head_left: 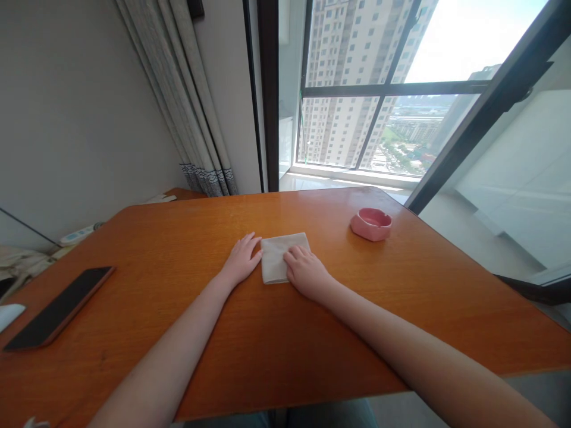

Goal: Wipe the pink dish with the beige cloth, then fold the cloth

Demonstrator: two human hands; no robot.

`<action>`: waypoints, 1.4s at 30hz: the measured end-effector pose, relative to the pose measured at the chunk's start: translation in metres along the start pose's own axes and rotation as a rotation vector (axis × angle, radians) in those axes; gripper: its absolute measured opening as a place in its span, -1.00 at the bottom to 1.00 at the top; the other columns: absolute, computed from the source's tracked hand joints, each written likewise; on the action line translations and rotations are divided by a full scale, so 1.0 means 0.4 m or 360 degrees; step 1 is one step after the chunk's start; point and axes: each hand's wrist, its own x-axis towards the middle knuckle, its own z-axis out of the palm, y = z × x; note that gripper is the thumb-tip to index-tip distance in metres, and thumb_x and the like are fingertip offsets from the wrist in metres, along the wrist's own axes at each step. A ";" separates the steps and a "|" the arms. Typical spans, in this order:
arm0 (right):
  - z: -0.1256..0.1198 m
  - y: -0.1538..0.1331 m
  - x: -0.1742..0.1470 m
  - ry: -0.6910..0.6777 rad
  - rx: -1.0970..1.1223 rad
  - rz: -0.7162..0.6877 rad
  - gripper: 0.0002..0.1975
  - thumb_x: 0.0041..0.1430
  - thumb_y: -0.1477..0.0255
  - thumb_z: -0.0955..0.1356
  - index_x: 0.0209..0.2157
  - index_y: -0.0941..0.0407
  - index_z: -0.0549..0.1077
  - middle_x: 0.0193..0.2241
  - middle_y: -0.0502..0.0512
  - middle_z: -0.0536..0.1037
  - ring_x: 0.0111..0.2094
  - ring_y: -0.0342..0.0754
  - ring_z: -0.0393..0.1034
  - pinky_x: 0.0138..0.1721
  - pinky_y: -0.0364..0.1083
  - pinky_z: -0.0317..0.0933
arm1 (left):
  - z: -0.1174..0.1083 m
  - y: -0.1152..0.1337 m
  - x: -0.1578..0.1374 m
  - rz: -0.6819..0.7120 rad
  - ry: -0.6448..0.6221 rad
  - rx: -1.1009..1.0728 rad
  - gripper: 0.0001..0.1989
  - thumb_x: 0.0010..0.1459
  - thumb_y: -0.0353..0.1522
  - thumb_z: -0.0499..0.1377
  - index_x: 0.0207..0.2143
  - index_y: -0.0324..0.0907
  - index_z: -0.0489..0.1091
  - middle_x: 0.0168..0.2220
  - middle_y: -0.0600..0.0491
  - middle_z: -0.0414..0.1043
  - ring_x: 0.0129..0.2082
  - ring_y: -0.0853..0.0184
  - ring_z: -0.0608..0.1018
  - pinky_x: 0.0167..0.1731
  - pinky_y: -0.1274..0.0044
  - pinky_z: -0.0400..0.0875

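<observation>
A folded off-white cloth (273, 259) lies flat on the wooden table (232, 362), roughly a square with its folded edges towards me. My right hand (306, 270) is on the cloth's right part, its fingers bent together and pressed down on the fabric. Just left of the cloth, my left hand (242, 259) rests palm down on the tabletop with its fingers stretched out. Its fingertips and thumb come close to the cloth's left edge; whether they touch it I cannot tell.
A pink ashtray (372, 224) stands towards the back right of the table. At the left lies a long dark flat slab (60, 309), with a white object (9, 316) beside it. A white power strip (79, 234) is beyond the left edge. Grey curtains (187, 107) hang behind.
</observation>
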 end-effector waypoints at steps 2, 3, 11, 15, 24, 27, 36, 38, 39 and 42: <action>-0.024 0.034 -0.040 -0.0064 -0.0097 0.0131 -0.82 0.11 0.53 0.22 -0.23 0.17 0.36 -0.19 0.24 0.38 -0.10 0.08 0.25 -0.02 0.01 0.13 | -0.001 0.005 -0.003 -0.0007 -0.0022 0.0029 -0.54 0.20 -0.20 -0.06 0.09 -0.20 0.25 0.22 -0.16 0.13 0.24 0.10 0.16 0.19 0.13 -0.05; -0.038 0.057 -0.066 -0.0103 -0.0109 0.0170 -0.81 0.08 0.56 0.22 -0.24 0.17 0.35 -0.19 0.23 0.37 -0.11 0.07 0.25 -0.03 -0.01 0.14 | -0.001 0.007 -0.005 -0.0009 -0.0021 0.0035 -0.56 0.19 -0.21 -0.04 0.07 -0.19 0.26 0.21 -0.15 0.15 0.23 0.10 0.17 0.19 0.12 -0.05; -0.140 0.368 -0.317 -0.0353 -0.0090 0.0679 -0.72 -0.09 0.66 0.17 -0.33 0.07 0.27 -0.12 0.14 0.34 -0.20 -0.04 0.36 -0.19 -0.09 0.22 | -0.007 0.017 -0.008 -0.0030 -0.0043 0.0056 -0.56 0.20 -0.23 -0.05 0.08 -0.18 0.25 0.22 -0.14 0.14 0.24 0.11 0.15 0.20 0.15 -0.05; -0.158 0.479 -0.399 -0.0339 -0.0118 0.0850 -0.76 -0.05 0.66 0.17 -0.38 0.06 0.28 -0.13 0.16 0.37 -0.26 -0.03 0.39 -0.26 -0.07 0.23 | -0.009 0.020 -0.010 -0.0041 -0.0056 0.0069 -0.55 0.20 -0.23 -0.05 0.09 -0.20 0.24 0.22 -0.14 0.13 0.24 0.10 0.14 0.20 0.16 -0.06; -0.191 0.389 -0.284 0.0176 -0.0433 0.0576 -0.75 0.05 0.62 0.16 -0.30 0.13 0.38 -0.11 0.32 0.40 -0.04 0.11 0.29 -0.02 0.06 0.13 | -0.022 0.035 -0.011 0.0072 0.0060 -0.0244 -0.66 0.17 -0.28 0.00 -0.05 -0.19 0.36 0.15 -0.13 0.24 0.18 0.13 0.24 0.17 0.15 0.03; -0.135 0.259 -0.164 0.0343 -0.0143 0.0338 -0.66 0.10 0.56 0.17 -0.08 0.17 0.34 -0.02 0.28 0.36 0.03 0.08 0.24 0.06 0.07 0.12 | -0.024 0.065 -0.019 0.0282 0.0091 -0.0598 -0.71 0.19 -0.33 -0.04 -0.14 -0.19 0.39 -0.02 -0.10 0.40 0.01 0.26 0.42 0.04 0.32 0.27; 0.035 -0.061 0.061 0.0148 0.0531 -0.0082 -0.53 0.15 0.58 0.14 0.11 0.19 0.22 -0.01 0.23 0.40 0.00 -0.05 0.29 0.03 -0.06 0.18 | -0.011 0.108 -0.030 0.0361 -0.0084 -0.0622 -0.79 0.13 -0.41 0.00 -0.28 -0.25 0.42 -0.29 -0.05 0.50 -0.30 0.31 0.50 -0.25 0.47 0.37; 0.044 -0.068 0.072 0.0152 0.0604 -0.0064 -0.57 0.16 0.59 0.12 0.07 0.19 0.26 -0.05 0.21 0.43 -0.02 -0.06 0.29 0.03 -0.06 0.17 | -0.009 0.100 -0.026 0.0357 -0.0068 -0.0614 -0.77 0.13 -0.42 -0.01 -0.26 -0.25 0.43 -0.22 -0.08 0.51 -0.24 0.28 0.51 -0.20 0.46 0.37; 0.048 -0.064 0.074 0.0155 0.0628 -0.0062 -0.57 0.16 0.59 0.12 0.06 0.18 0.26 -0.04 0.21 0.43 -0.01 -0.06 0.28 0.05 -0.05 0.15 | -0.007 0.098 -0.025 0.0352 -0.0067 -0.0603 -0.76 0.14 -0.41 -0.01 -0.25 -0.24 0.43 -0.21 -0.08 0.51 -0.23 0.27 0.51 -0.20 0.45 0.37; 0.053 -0.047 0.068 0.0135 0.0678 -0.0090 -0.54 0.13 0.62 0.12 0.07 0.17 0.25 -0.01 0.20 0.41 0.02 -0.07 0.25 0.07 -0.02 0.12 | -0.001 0.096 -0.024 0.0346 -0.0087 -0.0582 -0.75 0.15 -0.38 -0.01 -0.26 -0.23 0.44 -0.23 -0.07 0.52 -0.23 0.26 0.52 -0.21 0.45 0.37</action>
